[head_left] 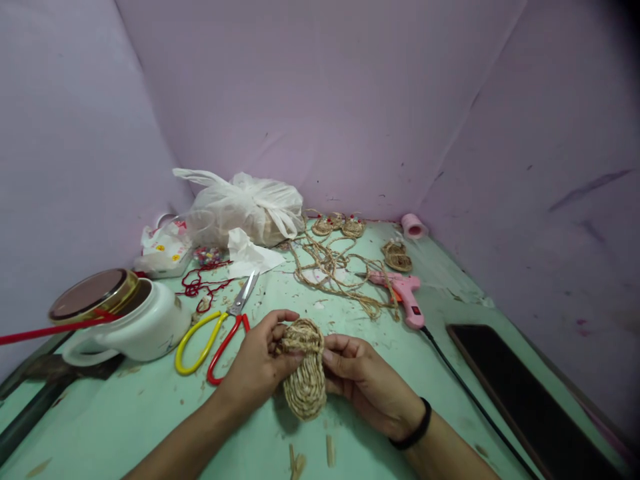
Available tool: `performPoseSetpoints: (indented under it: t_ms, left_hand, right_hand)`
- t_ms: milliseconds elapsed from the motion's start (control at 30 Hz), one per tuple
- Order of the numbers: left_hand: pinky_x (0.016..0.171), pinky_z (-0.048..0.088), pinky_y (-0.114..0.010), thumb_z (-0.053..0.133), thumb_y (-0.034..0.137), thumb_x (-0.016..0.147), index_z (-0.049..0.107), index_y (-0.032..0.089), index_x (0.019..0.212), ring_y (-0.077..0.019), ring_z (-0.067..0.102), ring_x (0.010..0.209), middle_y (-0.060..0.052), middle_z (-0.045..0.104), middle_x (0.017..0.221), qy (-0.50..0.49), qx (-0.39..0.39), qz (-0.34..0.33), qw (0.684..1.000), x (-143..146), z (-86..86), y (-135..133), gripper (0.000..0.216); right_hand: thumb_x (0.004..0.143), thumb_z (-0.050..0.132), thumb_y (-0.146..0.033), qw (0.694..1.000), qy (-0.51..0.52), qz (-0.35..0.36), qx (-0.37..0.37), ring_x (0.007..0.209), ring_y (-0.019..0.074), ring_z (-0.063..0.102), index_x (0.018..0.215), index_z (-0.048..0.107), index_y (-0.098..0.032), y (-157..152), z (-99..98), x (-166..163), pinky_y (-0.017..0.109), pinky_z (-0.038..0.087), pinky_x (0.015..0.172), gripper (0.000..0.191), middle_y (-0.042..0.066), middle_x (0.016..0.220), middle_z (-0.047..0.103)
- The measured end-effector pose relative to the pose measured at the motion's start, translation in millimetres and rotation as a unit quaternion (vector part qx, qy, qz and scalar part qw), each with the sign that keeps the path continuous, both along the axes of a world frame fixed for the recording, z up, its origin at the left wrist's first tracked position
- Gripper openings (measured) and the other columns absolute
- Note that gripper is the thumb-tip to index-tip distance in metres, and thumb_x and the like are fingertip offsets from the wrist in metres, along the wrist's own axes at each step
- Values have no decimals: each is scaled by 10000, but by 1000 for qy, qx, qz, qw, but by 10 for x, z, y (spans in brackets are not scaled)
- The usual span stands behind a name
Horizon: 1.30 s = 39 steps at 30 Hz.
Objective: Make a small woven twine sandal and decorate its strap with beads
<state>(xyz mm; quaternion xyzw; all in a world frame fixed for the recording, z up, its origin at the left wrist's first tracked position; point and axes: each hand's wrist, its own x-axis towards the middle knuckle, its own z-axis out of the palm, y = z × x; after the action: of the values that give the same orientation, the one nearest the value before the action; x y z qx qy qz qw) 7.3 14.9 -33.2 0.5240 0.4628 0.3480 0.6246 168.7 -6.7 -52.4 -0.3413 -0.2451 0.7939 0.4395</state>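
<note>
Between my hands is a small woven straw slipper (306, 387), an oval sole of coiled cord with a strap across its upper part. My left hand (265, 360) grips it from the left, thumb pressed on the strap and fingers behind. At the right edge, the thumb and fingers of my right hand (363, 377) pinch the strap's side; a black band circles that wrist. Scissors (227, 327) with one yellow and one red handle lie open just left of my left hand. Beyond the slipper, loose tan cord (325, 263) spreads in a tangle.
A pink glue gun (400, 290) with a black cable lies right, near a dark phone (530, 393). Another slipper (397, 255) and several decorated ones (353, 227) sit at the back. A white mug (150, 330), hammer (55, 370), plastic bag (250, 203) and red yarn (200, 287) occupy the left.
</note>
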Motion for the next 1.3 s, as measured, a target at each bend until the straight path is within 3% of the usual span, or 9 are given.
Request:
performPoseSetpoints:
  t_ms: [400, 533, 600, 700, 767, 867, 967, 1133, 1300]
  left_hand:
    - [705, 473, -305, 677, 217, 597, 437, 174, 987, -195, 599, 812, -48, 624, 876, -11, 11, 6, 1000, 7, -45, -5, 460]
    - [697, 473, -296, 645, 203, 643, 452, 185, 1004, -193, 601, 815, -37, 622, 861, 45, 66, 23, 997, -1, -81, -29, 410]
    - [685, 471, -285, 626, 207, 677, 453, 197, 1023, -187, 602, 805, -28, 619, 855, 82, 92, 32, 992, -8, -101, -35, 388]
    - [655, 470, -274, 611, 210, 696, 449, 202, 1035, -185, 605, 785, -22, 616, 833, 112, 99, 34, 988, -13, -129, -39, 375]
    - [635, 467, -268, 613, 206, 688, 452, 204, 1032, -186, 606, 772, -20, 620, 826, 125, 100, 33, 987, -11, -142, -45, 379]
    - [604, 461, -260, 613, 194, 671, 458, 203, 1044, -185, 605, 743, -24, 635, 836, 152, 115, 26, 981, -4, -136, -64, 404]
    - [608, 456, -262, 604, 187, 661, 476, 192, 1044, -181, 596, 717, -26, 644, 814, 192, 144, 23, 970, 3, -101, -92, 403]
    - [613, 447, -255, 598, 197, 661, 507, 189, 1015, -179, 595, 722, -27, 652, 815, 189, 150, 29, 970, 26, -83, -137, 367]
    - [597, 445, -250, 615, 193, 649, 501, 187, 1033, -180, 594, 715, -28, 642, 805, 142, 117, 28, 983, 34, -138, -134, 401]
  right_hand:
    - [516, 793, -214, 999, -12, -24, -37, 497, 66, 528, 678, 640, -125, -6, -1, -16, 208, 481, 552, 240, -29, 542, 567]
    - [580, 712, -250, 992, -122, -14, -29, 545, 107, 561, 716, 623, -141, 12, -26, 3, 246, 467, 549, 195, -1, 610, 595]
    - [612, 656, -259, 965, -253, -65, 19, 609, 146, 577, 792, 632, -161, 17, -36, 26, 260, 454, 524, 206, 36, 715, 632]
    - [666, 612, -268, 858, -443, -195, 171, 800, 200, 567, 865, 641, -197, 2, 3, 56, 263, 450, 544, 213, 70, 922, 628]
    - [712, 594, -288, 818, -472, -212, 249, 803, 194, 555, 854, 645, -209, -25, 61, 47, 249, 448, 532, 170, 65, 926, 612]
    - [728, 605, -271, 825, -445, -153, 312, 672, 158, 542, 793, 663, -218, -74, 130, -17, 224, 415, 465, 102, 43, 815, 603]
    - [729, 610, -217, 819, -442, -134, 339, 685, 155, 547, 728, 675, -223, -102, 133, -89, 215, 398, 475, 66, 34, 759, 599]
    - [702, 620, -193, 832, -435, -152, 308, 706, 154, 534, 667, 610, -199, -85, 119, -114, 225, 421, 547, 38, 26, 761, 579]
    - [669, 642, -276, 893, -387, -102, 204, 534, 115, 474, 793, 597, -174, -51, 141, -85, 226, 396, 484, 167, -5, 646, 561]
